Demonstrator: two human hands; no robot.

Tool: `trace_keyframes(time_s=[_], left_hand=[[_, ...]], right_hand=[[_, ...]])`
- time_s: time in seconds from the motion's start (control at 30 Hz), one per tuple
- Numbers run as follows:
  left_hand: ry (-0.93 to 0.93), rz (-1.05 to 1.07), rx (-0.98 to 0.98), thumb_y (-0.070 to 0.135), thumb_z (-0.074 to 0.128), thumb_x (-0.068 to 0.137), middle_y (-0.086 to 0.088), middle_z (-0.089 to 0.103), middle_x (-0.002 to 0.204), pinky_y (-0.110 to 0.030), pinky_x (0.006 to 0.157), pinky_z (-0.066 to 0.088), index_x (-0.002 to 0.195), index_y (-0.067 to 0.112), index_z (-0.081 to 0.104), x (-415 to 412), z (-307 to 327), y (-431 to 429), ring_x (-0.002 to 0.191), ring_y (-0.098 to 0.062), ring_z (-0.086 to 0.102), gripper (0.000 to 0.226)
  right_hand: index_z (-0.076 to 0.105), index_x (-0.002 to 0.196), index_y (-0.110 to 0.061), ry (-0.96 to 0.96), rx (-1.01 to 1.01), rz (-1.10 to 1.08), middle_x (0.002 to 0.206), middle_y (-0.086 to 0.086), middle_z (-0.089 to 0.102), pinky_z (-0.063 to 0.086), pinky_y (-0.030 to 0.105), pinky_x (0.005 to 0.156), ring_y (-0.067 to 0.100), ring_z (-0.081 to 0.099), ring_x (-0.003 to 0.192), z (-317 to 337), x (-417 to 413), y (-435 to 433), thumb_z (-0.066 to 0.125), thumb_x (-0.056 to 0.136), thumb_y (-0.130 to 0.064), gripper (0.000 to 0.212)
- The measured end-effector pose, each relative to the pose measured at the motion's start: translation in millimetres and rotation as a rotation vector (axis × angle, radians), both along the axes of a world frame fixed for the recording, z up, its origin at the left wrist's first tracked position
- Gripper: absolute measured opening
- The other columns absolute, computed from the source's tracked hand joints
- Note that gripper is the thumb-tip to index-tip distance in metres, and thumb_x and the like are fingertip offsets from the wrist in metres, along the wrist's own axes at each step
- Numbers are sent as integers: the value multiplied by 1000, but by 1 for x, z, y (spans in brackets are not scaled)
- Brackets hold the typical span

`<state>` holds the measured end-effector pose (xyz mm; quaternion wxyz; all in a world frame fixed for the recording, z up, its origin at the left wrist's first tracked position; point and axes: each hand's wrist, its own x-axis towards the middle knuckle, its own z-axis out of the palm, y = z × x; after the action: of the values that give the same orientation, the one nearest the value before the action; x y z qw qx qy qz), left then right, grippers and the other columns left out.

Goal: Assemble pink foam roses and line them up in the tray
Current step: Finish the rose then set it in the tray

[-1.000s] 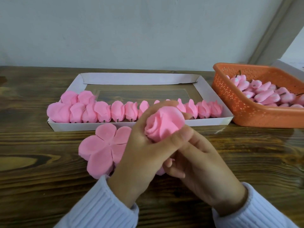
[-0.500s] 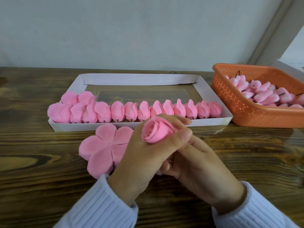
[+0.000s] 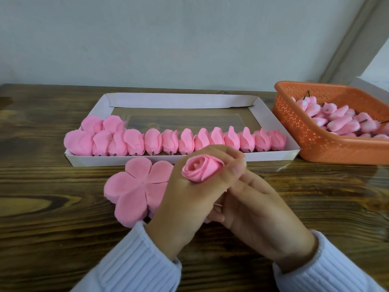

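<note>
In left grip (image 3: 185, 199), rose (image 3: 201, 170) now tighter

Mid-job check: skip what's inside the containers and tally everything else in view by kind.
White cardboard tray: 1
Orange perforated plastic basket: 1
Flat five-lobed pink foam petal pile: 1
Rolled pink foam rose, gripped by the left hand: 1
Total: 4
</note>
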<state>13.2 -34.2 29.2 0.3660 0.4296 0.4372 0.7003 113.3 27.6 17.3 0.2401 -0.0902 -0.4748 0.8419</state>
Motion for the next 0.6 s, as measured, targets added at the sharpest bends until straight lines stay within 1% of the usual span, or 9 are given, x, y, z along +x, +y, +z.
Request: trace_keyframes(time_s=[0.1, 0.2, 0.27, 0.33, 0.4, 0.43, 0.47, 0.53, 0.6], left_hand=[[22, -20, 22, 36, 69, 71, 5, 73, 99, -23, 43, 47, 70, 31, 72, -2, -1, 0, 55, -4, 63, 6], [41, -68, 32, 36, 66, 76, 7, 74, 100, -12, 36, 39, 80, 34, 76, -2, 0, -1, 41, 2, 54, 11], [31, -67, 31, 36, 65, 77, 8, 74, 99, -12, 38, 41, 75, 34, 75, -2, 1, 0, 48, 0, 60, 11], [17, -47, 18, 37, 66, 75, 8, 73, 99, -15, 38, 42, 66, 33, 72, -4, 1, 1, 54, -6, 63, 11], [0, -48, 6, 36, 69, 72, 5, 73, 101, -17, 39, 41, 64, 30, 70, -6, 0, 1, 55, -10, 63, 10], [-3, -67, 3, 35, 70, 72, 4, 73, 102, -18, 39, 42, 67, 28, 71, -6, 0, 1, 53, -10, 62, 8], [7, -89, -7, 35, 70, 72, 4, 74, 102, -19, 40, 42, 71, 27, 73, -6, 0, 1, 48, -9, 58, 8], [35, -110, -48, 37, 67, 74, 8, 75, 90, -25, 41, 42, 78, 27, 75, -4, 1, 0, 37, -6, 50, 14], [28, -91, -56, 37, 65, 75, 11, 73, 77, -20, 38, 42, 77, 15, 73, -2, 1, 1, 38, 1, 52, 24]], right_hand=[[64, 110, -6, -17, 1, -8, 73, 16, 50, 35, 33, 62, 16, 50, 63, -2, 1, 2, 57, 84, -25, 33], [66, 91, -2, -124, 42, -34, 63, 10, 53, 38, 32, 61, 16, 47, 56, -2, 1, 2, 49, 90, -30, 33], [67, 99, -4, -85, 25, -27, 67, 13, 53, 35, 33, 61, 17, 49, 60, -1, 0, 1, 51, 88, -28, 31], [56, 114, 0, 5, -6, 20, 73, 15, 53, 33, 33, 62, 17, 51, 65, -1, 1, 0, 59, 86, -24, 37], [53, 116, -1, 31, -13, 57, 72, 10, 55, 34, 32, 64, 16, 51, 66, -1, 2, 1, 69, 84, -27, 44], [57, 110, -2, 8, -1, 50, 69, 9, 55, 35, 32, 65, 16, 50, 64, -2, 3, 1, 70, 84, -30, 40], [60, 102, -1, -41, 19, 34, 67, 8, 54, 36, 31, 63, 15, 49, 61, -3, 3, 3, 66, 88, -32, 35], [58, 89, 5, -158, 77, -9, 63, 7, 52, 37, 26, 56, 15, 46, 56, -4, 2, 4, 48, 94, -34, 40], [63, 88, -1, -162, 78, -27, 62, 6, 53, 36, 26, 55, 14, 48, 56, -4, 0, 2, 41, 94, -31, 38]])
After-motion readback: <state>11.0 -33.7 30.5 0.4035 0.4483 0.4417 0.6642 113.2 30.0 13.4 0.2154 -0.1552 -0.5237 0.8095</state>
